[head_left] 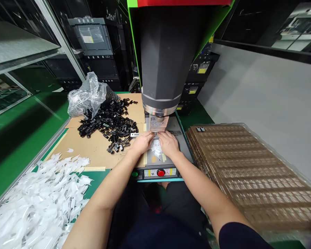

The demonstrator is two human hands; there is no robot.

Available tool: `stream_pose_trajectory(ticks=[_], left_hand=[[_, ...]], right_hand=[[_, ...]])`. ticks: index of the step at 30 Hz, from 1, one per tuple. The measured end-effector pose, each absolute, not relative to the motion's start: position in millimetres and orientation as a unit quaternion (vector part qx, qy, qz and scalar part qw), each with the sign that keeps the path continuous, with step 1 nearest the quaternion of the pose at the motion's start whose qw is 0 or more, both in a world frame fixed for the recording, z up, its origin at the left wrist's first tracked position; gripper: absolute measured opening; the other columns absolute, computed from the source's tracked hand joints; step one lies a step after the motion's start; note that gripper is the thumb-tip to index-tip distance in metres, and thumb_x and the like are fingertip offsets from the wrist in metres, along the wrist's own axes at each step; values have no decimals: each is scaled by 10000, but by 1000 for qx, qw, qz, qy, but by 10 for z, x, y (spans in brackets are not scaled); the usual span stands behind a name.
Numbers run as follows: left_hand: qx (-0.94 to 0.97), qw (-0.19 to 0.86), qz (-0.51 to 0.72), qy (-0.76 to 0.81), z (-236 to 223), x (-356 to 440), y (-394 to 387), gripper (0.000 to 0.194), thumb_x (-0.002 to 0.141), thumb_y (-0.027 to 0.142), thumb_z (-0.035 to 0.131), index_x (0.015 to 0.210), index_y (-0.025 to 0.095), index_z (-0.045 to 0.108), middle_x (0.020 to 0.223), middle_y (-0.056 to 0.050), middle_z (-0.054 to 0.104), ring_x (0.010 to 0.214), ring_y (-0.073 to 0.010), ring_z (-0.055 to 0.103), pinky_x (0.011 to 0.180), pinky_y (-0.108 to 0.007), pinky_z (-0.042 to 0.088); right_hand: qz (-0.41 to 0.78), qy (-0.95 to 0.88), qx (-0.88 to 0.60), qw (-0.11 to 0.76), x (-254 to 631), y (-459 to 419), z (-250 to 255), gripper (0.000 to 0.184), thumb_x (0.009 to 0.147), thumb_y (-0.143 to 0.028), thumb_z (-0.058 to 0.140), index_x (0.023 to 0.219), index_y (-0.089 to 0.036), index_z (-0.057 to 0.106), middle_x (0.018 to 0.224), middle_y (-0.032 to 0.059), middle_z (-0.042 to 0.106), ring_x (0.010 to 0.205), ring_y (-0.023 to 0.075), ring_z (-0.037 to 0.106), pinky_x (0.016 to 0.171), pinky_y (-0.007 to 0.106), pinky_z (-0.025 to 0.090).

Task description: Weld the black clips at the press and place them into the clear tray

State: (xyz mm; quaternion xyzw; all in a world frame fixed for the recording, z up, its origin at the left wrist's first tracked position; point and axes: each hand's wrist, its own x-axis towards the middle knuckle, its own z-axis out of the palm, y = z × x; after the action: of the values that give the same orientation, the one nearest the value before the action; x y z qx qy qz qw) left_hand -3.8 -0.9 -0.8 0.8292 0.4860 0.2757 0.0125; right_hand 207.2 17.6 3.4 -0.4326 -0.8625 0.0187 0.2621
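My left hand (pixel 143 141) and my right hand (pixel 169 144) meet at a small metal fixture under the head of a press-like machine (pixel 160 69). The fingers of both hands are bent and pressed in close together at the fixture; whatever they pinch is too small and hidden to name. Just above the fingertips hangs a clear plate (pixel 159 123) with printed characters. Several white plastic film pieces (pixel 157 148) lie on the grey machine base (pixel 176 152) between my wrists. A flat metal bar (pixel 134 135) sticks out by my left hand.
Left of the machine, a pile of small black parts (pixel 111 121) lies on cardboard (pixel 93 145), with a clear plastic bag (pixel 89 95) behind. Loose white film pieces (pixel 44 200) cover the near left. Stacked trays (pixel 230 152) stand right; two small parts sit in the top one. A red button (pixel 161 172) faces me.
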Motion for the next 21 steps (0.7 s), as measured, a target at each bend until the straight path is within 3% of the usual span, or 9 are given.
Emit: stream_pose_trajectory(ticks=[4, 8, 15, 21], left_hand=[[813, -23, 239, 530, 86, 54, -67, 216, 1071, 276, 536, 1190, 209, 703, 1200, -143, 732, 1195, -304, 655, 1042, -493, 509], [802, -41, 214, 556, 168, 162, -130, 211, 1078, 308, 509, 1134, 203, 683, 1159, -147, 719, 1167, -318, 632, 1010, -490, 482], [806, -37, 225, 546, 205, -89, -590, 425, 1037, 311, 594, 1453, 219, 597, 1509, -132, 636, 1441, -332, 516, 1184, -534, 415], [679, -47, 252, 688, 196, -1127, -1239, 383, 999, 306, 616, 1378, 247, 632, 1428, -141, 676, 1326, -367, 592, 1075, -550, 491]], right_hand=[[11, -869, -428, 249, 2052, 100, 21, 529, 1035, -196, 493, 1553, -229, 594, 1541, 117, 633, 1517, 378, 415, 1263, 604, 310], [11, -862, -441, 252, 2017, 74, 10, 555, 1012, -172, 495, 1558, -224, 582, 1544, 114, 628, 1532, 384, 394, 1275, 622, 286], [32, -845, -445, 294, 1979, 100, 19, 494, 965, -168, 549, 1441, -223, 667, 1477, 139, 660, 1479, 412, 429, 1227, 652, 321], [78, -879, -364, 299, 1426, -160, 66, 415, 968, -175, 593, 1366, -246, 687, 1356, 123, 689, 1303, 350, 523, 1125, 537, 434]])
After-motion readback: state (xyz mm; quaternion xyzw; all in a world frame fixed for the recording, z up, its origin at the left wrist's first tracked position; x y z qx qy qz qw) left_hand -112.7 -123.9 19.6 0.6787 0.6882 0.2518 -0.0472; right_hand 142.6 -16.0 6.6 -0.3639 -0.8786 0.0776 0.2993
